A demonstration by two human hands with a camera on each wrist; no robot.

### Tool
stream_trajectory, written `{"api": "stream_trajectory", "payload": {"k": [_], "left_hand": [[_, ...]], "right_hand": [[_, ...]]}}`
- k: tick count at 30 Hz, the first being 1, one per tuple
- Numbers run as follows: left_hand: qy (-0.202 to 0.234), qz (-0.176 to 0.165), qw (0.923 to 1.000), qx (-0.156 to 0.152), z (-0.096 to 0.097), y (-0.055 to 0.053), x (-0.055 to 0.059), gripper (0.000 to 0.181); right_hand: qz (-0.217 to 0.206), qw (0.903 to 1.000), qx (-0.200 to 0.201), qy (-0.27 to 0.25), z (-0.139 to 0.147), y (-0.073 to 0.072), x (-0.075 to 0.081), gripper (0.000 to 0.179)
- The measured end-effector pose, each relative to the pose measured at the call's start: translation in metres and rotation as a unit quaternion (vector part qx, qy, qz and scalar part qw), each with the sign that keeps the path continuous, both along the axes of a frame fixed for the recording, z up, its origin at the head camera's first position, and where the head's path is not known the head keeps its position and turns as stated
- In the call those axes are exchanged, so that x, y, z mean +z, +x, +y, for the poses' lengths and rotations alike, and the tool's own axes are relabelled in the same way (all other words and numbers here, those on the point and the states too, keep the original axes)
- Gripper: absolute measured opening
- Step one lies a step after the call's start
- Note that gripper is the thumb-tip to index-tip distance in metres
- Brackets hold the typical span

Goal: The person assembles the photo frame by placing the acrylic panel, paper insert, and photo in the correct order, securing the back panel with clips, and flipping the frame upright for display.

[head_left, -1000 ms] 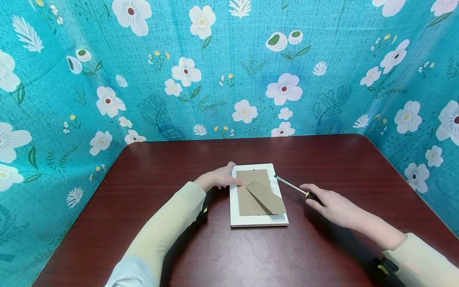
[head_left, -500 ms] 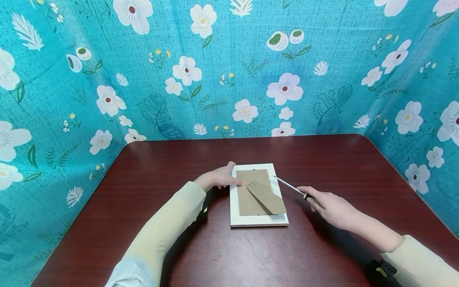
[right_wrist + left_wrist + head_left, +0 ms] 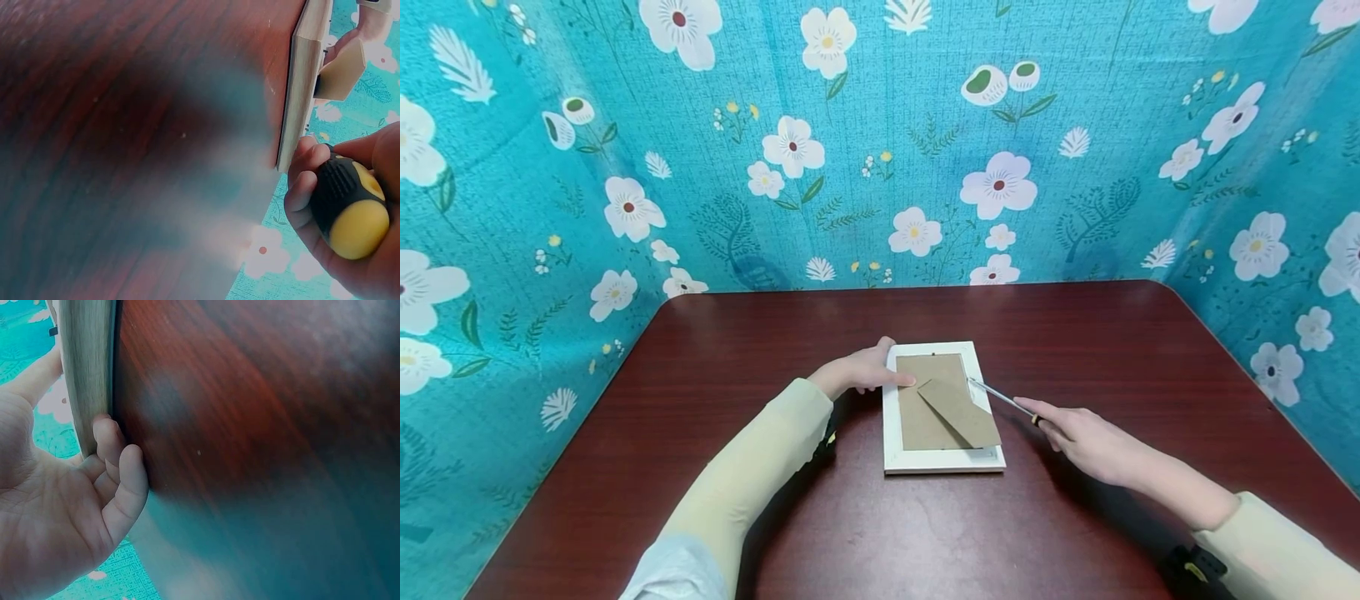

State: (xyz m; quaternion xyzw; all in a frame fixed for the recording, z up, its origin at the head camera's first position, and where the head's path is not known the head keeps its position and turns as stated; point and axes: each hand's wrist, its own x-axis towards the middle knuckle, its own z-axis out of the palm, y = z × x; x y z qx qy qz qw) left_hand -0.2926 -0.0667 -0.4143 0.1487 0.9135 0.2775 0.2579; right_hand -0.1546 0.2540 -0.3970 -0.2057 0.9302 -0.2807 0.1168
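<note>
At the far left, your pale sleeve (image 3: 760, 467) reaches over the dark red-brown table (image 3: 775, 333). Your left hand (image 3: 872, 368) pinches the left side of the picture frame (image 3: 892, 417), thumb on the back, fingers curled against the edge. The picture frame lies face down near the middle of the table, its back toward you: a white rectangular border around a plain tan backing board (image 3: 916, 425). Seen from your left wrist, its side shows a pale wood grain. A tan stand flap (image 3: 962, 412) slants across the board, narrow at its upper left end and wider at the lower right, where it lifts up and overhangs the white border. A small dark tab shows at the board's top edge. The screwdriver's slim metal shaft (image 3: 1004, 398) points at the board's right edge; you cannot tell whether its tip touches. Farthest right, your right hand (image 3: 1086, 437) is closed around its black-and-yellow handle (image 3: 350, 206), palm wrapped snugly about the grip.
</note>
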Motion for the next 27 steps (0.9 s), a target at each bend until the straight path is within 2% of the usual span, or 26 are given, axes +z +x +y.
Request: {"api": "stream_trajectory", "payload": {"k": [10, 27], "left_hand": [[-0.001, 0.006, 1.0, 0.0, 0.0, 0.0005, -0.0003, 0.09], [-0.004, -0.003, 1.0, 0.004, -0.0009, -0.0018, -0.0027, 0.091]], "right_hand": [[0.01, 0.9999, 0.008, 0.004, -0.0013, -0.0018, -0.0007, 0.044], [-0.003, 1.0, 0.007, -0.002, -0.0022, -0.0015, 0.0002, 0.044]]}}
